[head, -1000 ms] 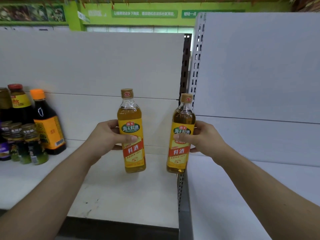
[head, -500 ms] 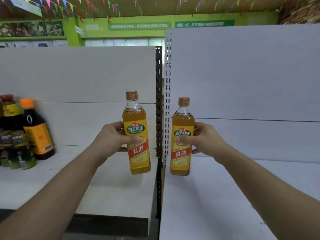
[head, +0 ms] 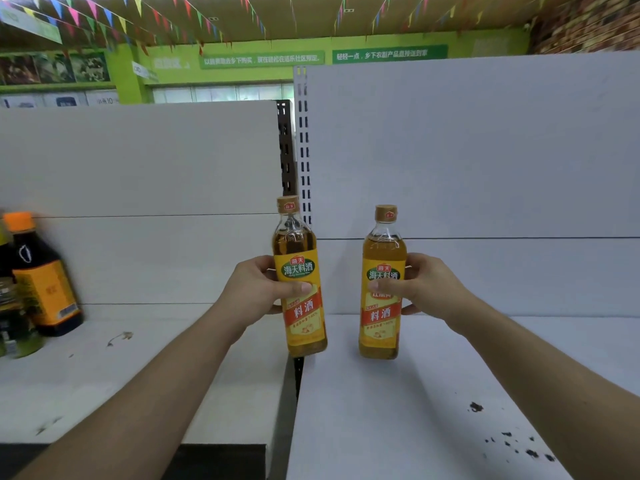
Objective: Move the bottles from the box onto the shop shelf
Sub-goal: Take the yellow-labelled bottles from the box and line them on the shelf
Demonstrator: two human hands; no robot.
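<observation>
I hold two upright amber bottles with yellow-and-red labels and tan caps. My left hand (head: 258, 287) grips the left bottle (head: 300, 282) round its label, above the gap between two shelf boards. My right hand (head: 427, 289) grips the right bottle (head: 382, 285) over the right white shelf (head: 415, 410); its base is at or just above the shelf surface, I cannot tell which. The box is out of view.
The left white shelf (head: 138, 368) carries a dark bottle with an orange cap (head: 41, 275) and small green jars (head: 19, 337) at its far left end. A slotted upright post (head: 303, 143) divides the two shelf bays. Black flecks mark the right shelf's front.
The view has shifted right and both bottles have moved right. The right bottle is now further over the right shelf; the left bottle has reached the gap between the bays.
</observation>
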